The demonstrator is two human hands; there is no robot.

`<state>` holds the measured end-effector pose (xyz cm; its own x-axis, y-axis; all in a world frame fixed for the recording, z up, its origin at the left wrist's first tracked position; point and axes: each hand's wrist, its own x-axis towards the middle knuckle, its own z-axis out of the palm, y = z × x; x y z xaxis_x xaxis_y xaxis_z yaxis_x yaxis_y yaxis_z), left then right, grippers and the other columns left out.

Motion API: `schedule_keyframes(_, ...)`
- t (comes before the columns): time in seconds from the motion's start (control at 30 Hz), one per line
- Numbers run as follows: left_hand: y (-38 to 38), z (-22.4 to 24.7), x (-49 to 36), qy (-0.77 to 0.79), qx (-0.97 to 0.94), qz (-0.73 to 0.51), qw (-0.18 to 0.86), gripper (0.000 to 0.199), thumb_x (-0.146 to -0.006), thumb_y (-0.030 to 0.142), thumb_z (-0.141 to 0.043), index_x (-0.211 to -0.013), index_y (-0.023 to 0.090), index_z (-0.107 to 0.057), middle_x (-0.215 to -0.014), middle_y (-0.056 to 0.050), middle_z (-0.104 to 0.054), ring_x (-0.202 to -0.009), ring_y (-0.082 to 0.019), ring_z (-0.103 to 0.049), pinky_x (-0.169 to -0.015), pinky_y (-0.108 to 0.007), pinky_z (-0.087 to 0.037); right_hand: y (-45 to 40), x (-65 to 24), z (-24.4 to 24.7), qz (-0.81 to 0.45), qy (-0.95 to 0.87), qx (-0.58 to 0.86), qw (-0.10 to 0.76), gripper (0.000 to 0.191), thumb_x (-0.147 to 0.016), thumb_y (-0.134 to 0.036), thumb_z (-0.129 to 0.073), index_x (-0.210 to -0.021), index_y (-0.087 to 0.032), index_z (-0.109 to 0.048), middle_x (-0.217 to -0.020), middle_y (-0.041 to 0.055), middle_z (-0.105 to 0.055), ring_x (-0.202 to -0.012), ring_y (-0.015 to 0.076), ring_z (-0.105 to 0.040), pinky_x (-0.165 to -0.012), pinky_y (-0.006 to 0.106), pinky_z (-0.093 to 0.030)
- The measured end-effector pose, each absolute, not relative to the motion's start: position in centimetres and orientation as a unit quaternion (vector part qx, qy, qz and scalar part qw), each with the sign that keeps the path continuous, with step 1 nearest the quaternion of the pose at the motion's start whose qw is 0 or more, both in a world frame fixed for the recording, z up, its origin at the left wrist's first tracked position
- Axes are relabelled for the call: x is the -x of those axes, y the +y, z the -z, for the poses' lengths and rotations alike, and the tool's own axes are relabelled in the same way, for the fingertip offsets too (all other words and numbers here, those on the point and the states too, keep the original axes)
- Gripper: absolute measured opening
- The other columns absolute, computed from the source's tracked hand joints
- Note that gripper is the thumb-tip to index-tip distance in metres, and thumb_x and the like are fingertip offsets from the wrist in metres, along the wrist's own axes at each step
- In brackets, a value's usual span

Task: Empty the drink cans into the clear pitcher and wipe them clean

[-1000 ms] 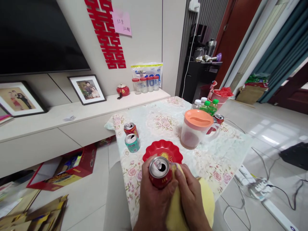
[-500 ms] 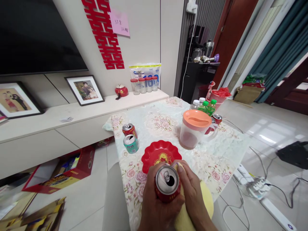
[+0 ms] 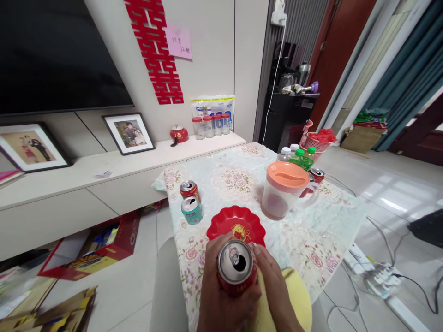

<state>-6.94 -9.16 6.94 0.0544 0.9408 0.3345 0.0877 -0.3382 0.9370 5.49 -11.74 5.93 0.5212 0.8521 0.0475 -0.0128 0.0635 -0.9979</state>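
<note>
Upright in my left hand (image 3: 216,295) is an opened red drink can (image 3: 235,263), its top facing me. My left fingers wrap around its lower side. My right hand (image 3: 273,281) presses a yellow cloth (image 3: 299,295) against the can's right side; part of the cloth hangs below and to the right. Just beyond the can lies a red scalloped plate (image 3: 221,219), partly covered by my hands. To the left on the table stand a teal can (image 3: 192,210) and another red can (image 3: 190,190), both opened.
On the flowered tablecloth (image 3: 238,180) stands a pitcher with an orange lid (image 3: 287,177). Behind it are green-capped bottles (image 3: 307,159), white-capped bottles (image 3: 284,154) and more red cans (image 3: 316,175). A power strip (image 3: 360,260) with cables lies on the floor at right. An open red box (image 3: 104,249) sits at left.
The view has shifted slightly, so the scene sits a little lower and further right. The can stays in my left hand, and my right hand with the cloth has moved slightly along its side.
</note>
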Motion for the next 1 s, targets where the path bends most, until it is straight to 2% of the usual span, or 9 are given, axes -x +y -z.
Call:
schedule_keyframes(0.07,-9.3,-6.8,6.3,0.433,-0.601,-0.554,0.380,0.082,-0.069,0.068,-0.081,-0.134,0.026,-0.053,-0.129,-0.012,-0.058,-0.114,-0.032,-0.063,-0.094,-0.042,-0.058,-11.9,-5.3,-6.8,-0.367,-0.328,0.594,0.637,0.042,-0.090,-0.064,-0.062,-0.081,-0.025,-0.075,-0.083,0.0029,-0.078,-0.077,0.0217,-0.072,-0.072,0.030,-0.062)
schedule_keyframes(0.13,-9.5,-6.8,5.5,0.445,-0.579,-0.580,0.362,0.078,-0.076,0.068,-0.074,-0.136,0.025,-0.049,-0.131,-0.012,-0.055,-0.113,-0.029,-0.062,-0.093,-0.041,-0.057,-12.0,-5.2,-7.5,-0.397,-0.319,0.581,0.635,0.041,-0.089,-0.063,-0.064,-0.082,-0.024,-0.074,-0.086,0.0035,-0.078,-0.079,0.0215,-0.072,-0.073,0.030,-0.061)
schedule_keyframes(0.33,-9.2,-5.5,4.6,0.366,-0.635,-0.624,0.273,0.066,-0.081,0.063,-0.075,-0.130,0.026,-0.051,-0.119,-0.008,-0.058,-0.104,-0.024,-0.065,-0.087,-0.037,-0.059,-13.1,-5.4,-7.7,-0.387,-0.338,0.575,0.637,0.042,-0.096,-0.057,-0.058,-0.113,-0.024,-0.077,-0.118,0.0091,-0.078,-0.109,0.0264,-0.072,-0.098,0.037,-0.058)
schedule_keyframes(0.47,-10.1,-4.3,3.9,0.369,-0.582,-0.622,0.371,0.070,-0.079,0.071,-0.071,-0.130,0.028,-0.052,-0.119,-0.008,-0.063,-0.104,-0.027,-0.068,-0.091,-0.043,-0.060,-14.1,-5.0,-8.7,-0.303,-0.339,0.597,0.661,0.038,-0.101,-0.051,-0.052,-0.116,-0.027,-0.077,-0.127,0.0088,-0.075,-0.117,0.0268,-0.069,-0.106,0.042,-0.054)
schedule_keyframes(0.53,-10.9,-4.4,3.4,0.384,-0.548,-0.616,0.416,0.064,-0.078,0.068,-0.073,-0.125,0.029,-0.055,-0.119,-0.008,-0.066,-0.104,-0.029,-0.069,-0.092,-0.045,-0.060,-14.3,-4.9,-9.4,-0.252,-0.375,0.592,0.667,0.036,-0.101,-0.049,-0.052,-0.114,-0.027,-0.078,-0.127,0.0094,-0.074,-0.118,0.0281,-0.069,-0.105,0.044,-0.054)
schedule_keyframes(0.63,-11.5,-5.0,3.1,0.377,-0.530,-0.611,0.451,0.056,-0.077,0.062,-0.077,-0.120,0.029,-0.060,-0.115,-0.007,-0.070,-0.100,-0.030,-0.072,-0.087,-0.044,-0.063,-14.0,-5.2,-10.1,-0.238,-0.379,0.581,0.680,0.036,-0.098,-0.051,-0.056,-0.108,-0.025,-0.079,-0.122,0.0102,-0.076,-0.114,0.0291,-0.070,-0.100,0.043,-0.057)
schedule_keyframes(0.8,-11.0,-5.9,3.8,0.372,-0.570,-0.622,0.387,0.064,-0.072,0.070,-0.078,-0.123,0.033,-0.065,-0.116,-0.006,-0.071,-0.104,-0.030,-0.069,-0.091,-0.044,-0.059,-12.6,-6.3,-9.9,-0.410,-0.335,0.549,0.647,0.041,-0.093,-0.059,-0.059,-0.102,-0.022,-0.077,-0.097,0.0075,-0.080,-0.085,0.0246,-0.074,-0.078,0.033,-0.061)
schedule_keyframes(0.9,-10.6,-6.5,4.2,0.365,-0.587,-0.631,0.352,0.063,-0.073,0.073,-0.075,-0.122,0.033,-0.067,-0.114,-0.005,-0.070,-0.102,-0.028,-0.068,-0.092,-0.042,-0.057,-11.6,-6.4,-8.9,-0.439,-0.341,0.536,0.635,0.046,-0.087,-0.065,-0.064,-0.081,-0.021,-0.075,-0.076,0.0043,-0.075,-0.071,0.0224,-0.070,-0.069,0.032,-0.060)
schedule_keyframes(1.0,-10.5,-7.5,4.5,0.365,-0.565,-0.640,0.371,0.064,-0.071,0.074,-0.076,-0.118,0.031,-0.068,-0.107,-0.005,-0.069,-0.092,-0.025,-0.068,-0.081,-0.037,-0.059,-10.9,-6.1,-7.3,-0.427,-0.325,0.556,0.635,0.049,-0.082,-0.069,-0.068,-0.069,-0.022,-0.071,-0.066,0.0024,-0.070,-0.065,0.0211,-0.066,-0.060,0.031,-0.058)
